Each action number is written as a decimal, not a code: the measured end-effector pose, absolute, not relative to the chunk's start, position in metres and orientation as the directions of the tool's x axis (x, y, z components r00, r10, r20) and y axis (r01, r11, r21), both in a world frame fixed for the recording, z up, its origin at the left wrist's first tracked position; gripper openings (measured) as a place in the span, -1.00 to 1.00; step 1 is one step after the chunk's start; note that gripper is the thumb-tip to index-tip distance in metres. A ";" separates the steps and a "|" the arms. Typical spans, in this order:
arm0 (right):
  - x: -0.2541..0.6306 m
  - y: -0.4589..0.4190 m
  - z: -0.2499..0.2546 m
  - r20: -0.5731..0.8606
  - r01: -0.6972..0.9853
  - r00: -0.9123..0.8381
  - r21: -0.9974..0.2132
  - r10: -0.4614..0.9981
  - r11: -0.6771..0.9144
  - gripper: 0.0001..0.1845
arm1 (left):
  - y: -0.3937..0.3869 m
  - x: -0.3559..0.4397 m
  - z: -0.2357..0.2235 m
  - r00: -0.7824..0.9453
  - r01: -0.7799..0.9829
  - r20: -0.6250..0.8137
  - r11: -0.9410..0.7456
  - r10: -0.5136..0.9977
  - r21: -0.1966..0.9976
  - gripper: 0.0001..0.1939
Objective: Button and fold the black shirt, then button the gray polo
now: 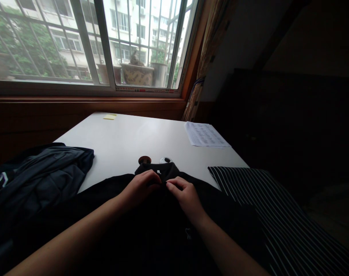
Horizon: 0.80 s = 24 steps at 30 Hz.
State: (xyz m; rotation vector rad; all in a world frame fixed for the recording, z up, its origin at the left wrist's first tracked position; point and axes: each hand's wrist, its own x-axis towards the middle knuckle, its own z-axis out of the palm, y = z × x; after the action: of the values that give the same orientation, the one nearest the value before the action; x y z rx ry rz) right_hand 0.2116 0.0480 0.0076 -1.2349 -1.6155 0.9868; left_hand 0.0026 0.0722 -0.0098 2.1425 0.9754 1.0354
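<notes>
A black collared shirt lies spread over the near part of the white table, its collar pointing away from me. Just below the collar, my left hand pinches the left side of the neck opening. My right hand pinches the other side, fingertips almost meeting the left ones. Whether a button sits between the fingers is too dark to make out. A small light label shows inside the collar, and a small pale logo marks the chest near my right wrist.
Beyond the collar stand a brown round object and a white round one. Dark clothing is heaped at left; black-and-white striped cloth lies at right. Printed sheets and yellow sticky notes rest on the white table by the window.
</notes>
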 end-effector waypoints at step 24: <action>0.217 0.051 0.011 0.001 0.157 -0.240 -0.987 0.971 0.040 -0.77 | 0.065 0.001 -0.007 0.490 0.382 0.640 -0.805 0.592 0.453 -0.91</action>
State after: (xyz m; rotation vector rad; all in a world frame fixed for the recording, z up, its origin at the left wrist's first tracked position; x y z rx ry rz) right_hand 0.2165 0.0513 0.0108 -1.1879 -1.5192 1.2891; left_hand 0.0013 0.0651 -0.0067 2.4863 0.8307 1.2139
